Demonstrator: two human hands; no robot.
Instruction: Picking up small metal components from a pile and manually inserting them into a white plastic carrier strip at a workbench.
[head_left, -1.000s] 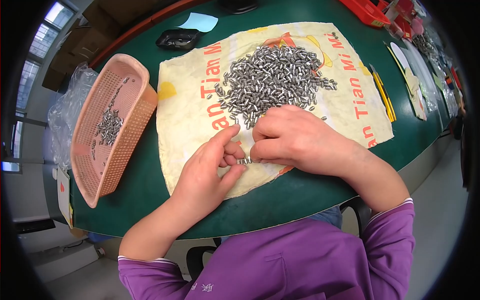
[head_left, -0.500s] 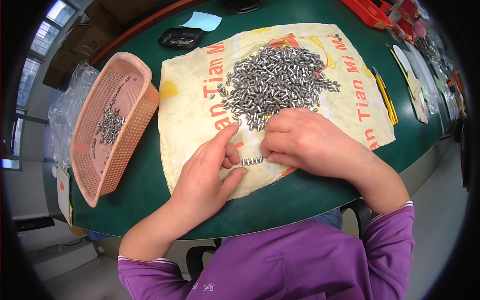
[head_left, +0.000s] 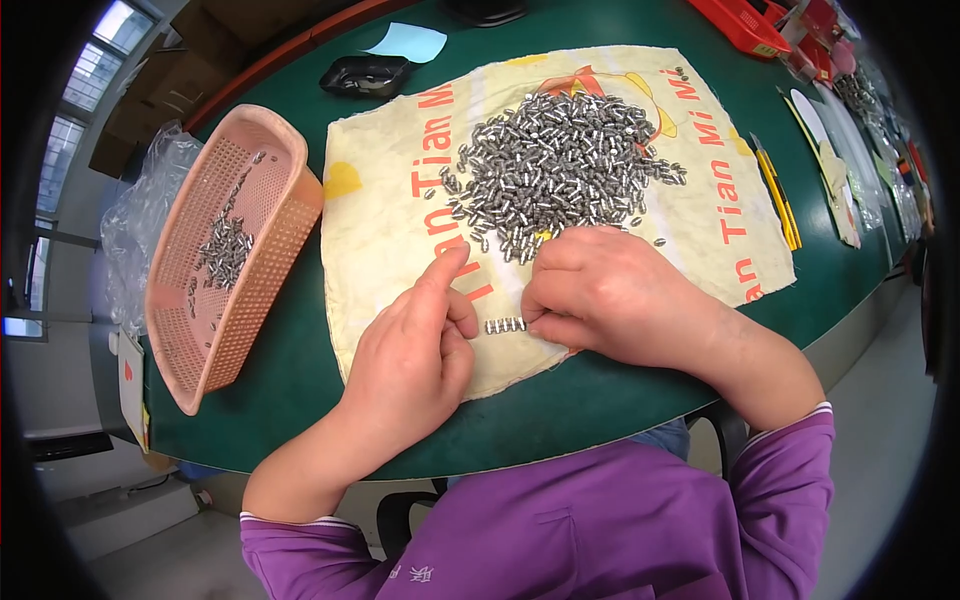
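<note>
A large heap of small, silvery, ridged metal pieces (head_left: 560,170) lies on a cream cloth with red print (head_left: 375,255). Closer to me, several of the same pieces stand side by side in a short row (head_left: 504,326). My right hand (head_left: 605,295) is closed, its fingertips pinched against the row's right end; whatever is between them is hidden. Left of the row, my left hand (head_left: 415,335) rests on the cloth's near edge. Its index finger is stretched out, the other fingers are half curled and the thumb lies close to them; I see nothing in it.
A pink perforated basket (head_left: 255,285) with more metal pieces stands left on the green table (head_left: 400,458). A black dish (head_left: 365,76) and light blue paper (head_left: 408,42) lie behind. Right of the cloth are a yellow cutter (head_left: 775,195) and a red tray (head_left: 738,25).
My left thumb has drawn in toward the curled fingers, away from the row. My right hand stays at the row's right end. The whole view has shifted slightly.
</note>
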